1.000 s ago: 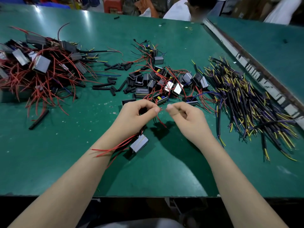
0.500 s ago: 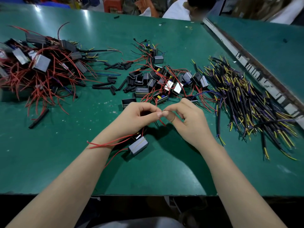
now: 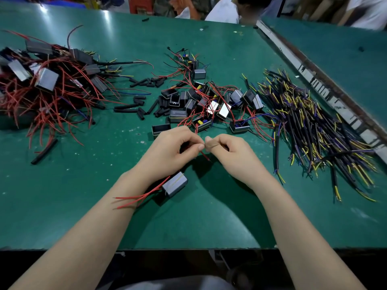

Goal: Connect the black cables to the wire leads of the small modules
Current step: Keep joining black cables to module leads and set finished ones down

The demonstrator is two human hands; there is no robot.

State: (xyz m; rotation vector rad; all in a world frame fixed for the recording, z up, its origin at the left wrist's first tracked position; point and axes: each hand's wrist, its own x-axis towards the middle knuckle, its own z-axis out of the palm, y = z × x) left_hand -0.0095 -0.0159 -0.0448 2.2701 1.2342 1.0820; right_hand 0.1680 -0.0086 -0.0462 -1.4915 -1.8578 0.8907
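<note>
green table [image 3: 62, 216], modules [image 3: 206, 105], black cables [image 3: 314, 130]

— Where are the hands?
— Both bare forearms reach forward and angle inward. The left hand [image 3: 171, 151] and right hand [image 3: 230, 152] meet at the fingertips, nearly touching.
— Fingers?
— Curled on both, thumb against forefinger in a pinch, knuckles up, wrists low.

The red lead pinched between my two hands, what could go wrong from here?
1. The grey module hangs below the left hand by its wires alone; a tug could strain them.
2. The red lead is thin, and the right hand pinches close to its end, so it may slip out.
3. Its loose red leads lie across the left forearm and could snag.
</note>
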